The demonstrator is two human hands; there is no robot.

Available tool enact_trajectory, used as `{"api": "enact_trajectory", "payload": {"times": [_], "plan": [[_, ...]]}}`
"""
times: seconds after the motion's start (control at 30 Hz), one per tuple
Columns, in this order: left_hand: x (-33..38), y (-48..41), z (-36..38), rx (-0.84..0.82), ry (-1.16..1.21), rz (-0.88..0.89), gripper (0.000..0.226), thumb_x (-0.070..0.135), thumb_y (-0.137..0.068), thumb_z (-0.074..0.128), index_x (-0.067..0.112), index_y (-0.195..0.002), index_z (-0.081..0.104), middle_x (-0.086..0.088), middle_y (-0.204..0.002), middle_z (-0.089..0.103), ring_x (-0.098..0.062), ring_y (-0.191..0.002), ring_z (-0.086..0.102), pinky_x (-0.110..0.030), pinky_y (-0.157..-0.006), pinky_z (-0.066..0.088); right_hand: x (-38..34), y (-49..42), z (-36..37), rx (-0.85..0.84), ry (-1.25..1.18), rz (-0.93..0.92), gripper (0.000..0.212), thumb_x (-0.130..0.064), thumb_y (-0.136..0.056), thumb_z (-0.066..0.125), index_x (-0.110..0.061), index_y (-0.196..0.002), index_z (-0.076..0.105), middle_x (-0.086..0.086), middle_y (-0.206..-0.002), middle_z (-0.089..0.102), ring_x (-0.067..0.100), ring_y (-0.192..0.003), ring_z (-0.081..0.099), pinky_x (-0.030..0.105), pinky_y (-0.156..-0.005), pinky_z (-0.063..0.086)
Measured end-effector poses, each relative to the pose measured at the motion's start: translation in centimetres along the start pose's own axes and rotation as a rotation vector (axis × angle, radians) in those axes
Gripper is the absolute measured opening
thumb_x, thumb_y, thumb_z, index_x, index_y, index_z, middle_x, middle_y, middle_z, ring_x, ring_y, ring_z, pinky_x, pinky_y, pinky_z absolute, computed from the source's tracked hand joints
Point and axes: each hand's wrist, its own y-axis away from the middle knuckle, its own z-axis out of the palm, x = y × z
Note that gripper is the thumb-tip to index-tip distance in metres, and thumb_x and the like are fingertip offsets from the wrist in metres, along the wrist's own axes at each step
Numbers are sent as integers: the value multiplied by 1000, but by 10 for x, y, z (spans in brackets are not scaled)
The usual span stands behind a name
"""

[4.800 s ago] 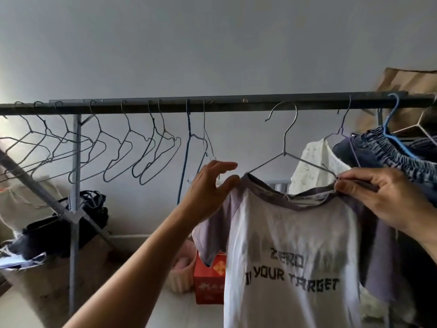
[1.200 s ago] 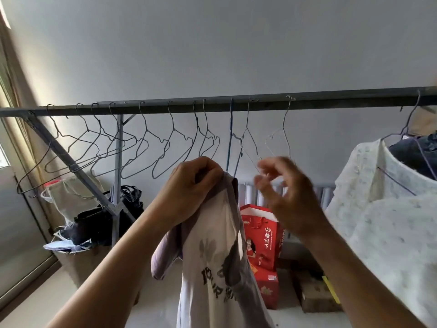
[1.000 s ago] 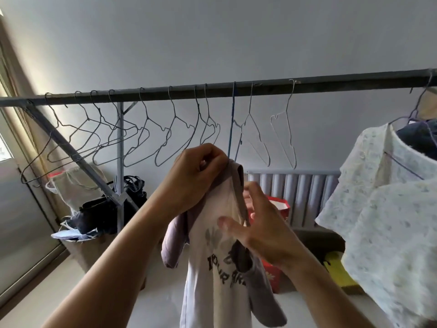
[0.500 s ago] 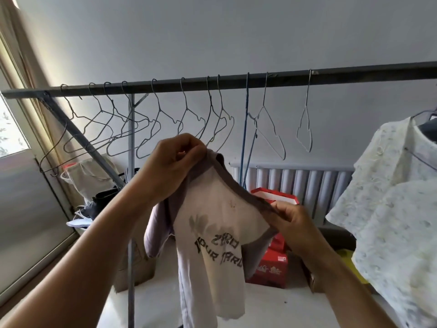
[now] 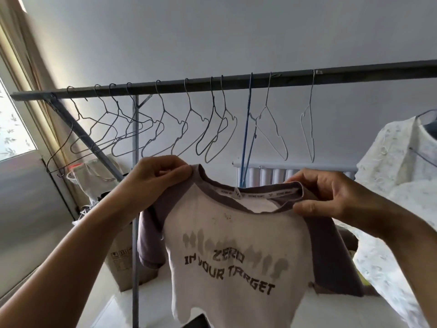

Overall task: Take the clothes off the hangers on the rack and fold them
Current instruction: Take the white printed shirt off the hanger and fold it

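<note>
Holds up a white cotton T-shirt with grey-purple raglan sleeves and dark printed lettering (image 5: 236, 245), off any hanger, spread flat between both hands with the print facing the camera and the hem dropping below. Pinches the left end of the collar with the left hand (image 5: 156, 178), fingers curled over the fabric. Pinches the right end with the right hand (image 5: 331, 197), thumb underneath and fingers folded on top. Runs the collar line straight from hand to hand, with the shirt body hanging directly beneath both and neither hand nearer. Calls, most likely, for laying down flat or folding along that hand-to-hand line. Leaves beyond the knuckles the dark metal rack bar (image 5: 354, 74) and its row of bare wire hangers (image 5: 212, 129). Leaves just past the right hand a cream floral garment (image 5: 397, 185) still hung. Differs from half a second ago: then bunched and slanted, with the right hand lower; now stretched wide and nearly level.
</note>
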Motion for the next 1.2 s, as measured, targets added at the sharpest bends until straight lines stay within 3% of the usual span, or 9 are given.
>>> {"api": "enact_trajectory", "payload": {"times": [0.1,0.27,0.5,0.67,0.73,0.93,1.03,1.1,1.2], "plan": [[1,5,1,-16,120,-42,21,33,-80,63,14,-78,72,-8,-77,70,-13,-70,64,-19,-61,52,1,2,3,150,-50,-64,10,-24,-77,66,-18,-81,74,1,-80,73,11,-79,68,17,-67,52],[-16,1,22,188,131,-229,22,27,-89,67,10,-79,76,-12,-77,74,-17,-71,66,-31,-72,53,14,-13,25,472,-179,42,25,-22,-85,69,-9,-65,62,5,-59,60,17,-58,53,23,-54,45],[-27,9,70,405,-3,-254,29,35,-95,60,19,-71,60,15,-41,52,2,-36,42,-25,-45,31,22,-19,61,740,-100,141,36,-34,-88,68,-11,-63,56,-1,-54,53,11,-52,48,25,-53,40],[-16,25,107,342,21,-177,29,43,-93,60,18,-79,63,5,-65,67,-14,-60,60,-35,-61,49,17,-21,86,750,-98,95,31,-38,-87,65,-13,-69,61,-4,-59,62,-1,-49,56,15,-50,42],[-11,28,119,331,43,-129,26,38,-93,60,18,-77,62,7,-65,67,-11,-60,59,-35,-63,50,15,-23,93,757,-64,56,31,-35,-88,66,-13,-67,60,-5,-55,60,-4,-46,54,11,-47,40],[-4,31,137,261,99,-54,21,30,-96,59,17,-80,61,8,-70,67,-9,-66,60,-38,-67,52,15,-26,101,673,-21,44,29,-40,-90,60,-14,-77,65,-1,-68,69,9,-63,65,24,-57,51],[-5,33,139,227,56,-48,25,45,-92,53,23,-83,62,7,-76,69,-18,-76,65,-50,-75,55,12,-24,101,646,-2,12,39,-48,-90,53,-13,-80,66,-1,-65,67,3,-58,62,19,-52,47],[-3,35,140,190,85,-49,41,56,-90,43,22,-86,64,1,-77,69,-28,-76,66,-54,-69,56,8,-20,101,563,-54,-18,49,-58,-83,51,-12,-87,66,0,-70,70,5,-63,66,23,-56,52],[7,38,137,125,344,-99,54,54,-101,33,19,-85,70,-6,-75,71,-25,-63,68,-34,-51,53,6,-14,101,383,-239,8,43,-52,-75,65,-16,-98,62,1,-84,73,14,-79,73,39,-71,60]]}}
